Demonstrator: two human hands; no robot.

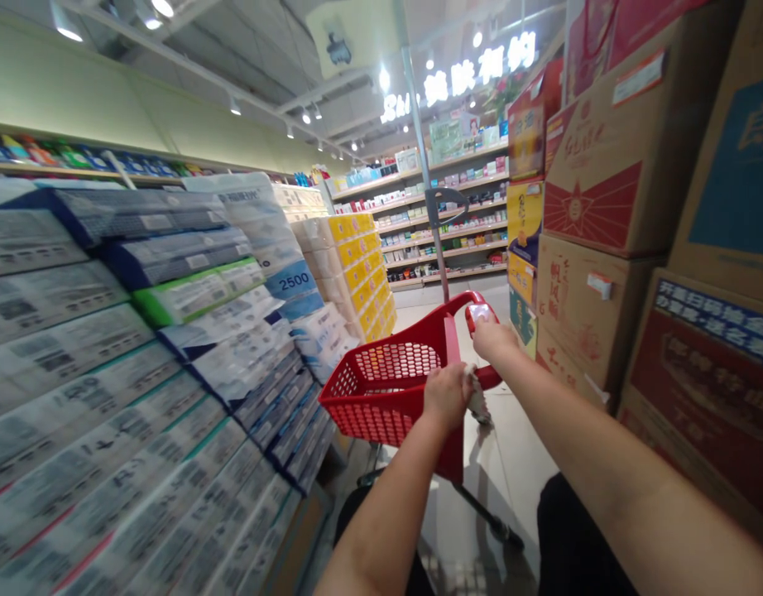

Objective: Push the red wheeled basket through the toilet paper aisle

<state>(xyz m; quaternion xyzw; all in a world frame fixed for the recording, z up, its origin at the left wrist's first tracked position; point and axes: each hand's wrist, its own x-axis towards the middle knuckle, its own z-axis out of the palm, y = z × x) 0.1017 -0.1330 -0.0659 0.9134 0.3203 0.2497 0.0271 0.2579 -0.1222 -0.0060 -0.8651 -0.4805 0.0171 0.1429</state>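
A red plastic shopping cart (387, 406) with perforated sides stands in front of me, its basket showing nothing inside. My left hand (444, 396) is closed at the near side of its handle frame. A crumpled, pale, cloth-like piece (477, 397) hangs beside those fingers; whether they also pinch it, I cannot tell. Farther along, my right hand (494, 339) is wrapped round the cart's red handle, next to a small whitish panel (479, 313) on it. A grey pole (420, 141) rises from the cart's far side, bearing a pale sign (360, 37) at the top.
Stacked tissue packs (96, 372) line the left side close to the cart. Beyond them stands a yellow-and-white pack stack (357, 273). Piled cardboard boxes (596, 165) border the right. Shelves of small goods (443, 223) cross the far end of the tiled aisle floor (511, 439).
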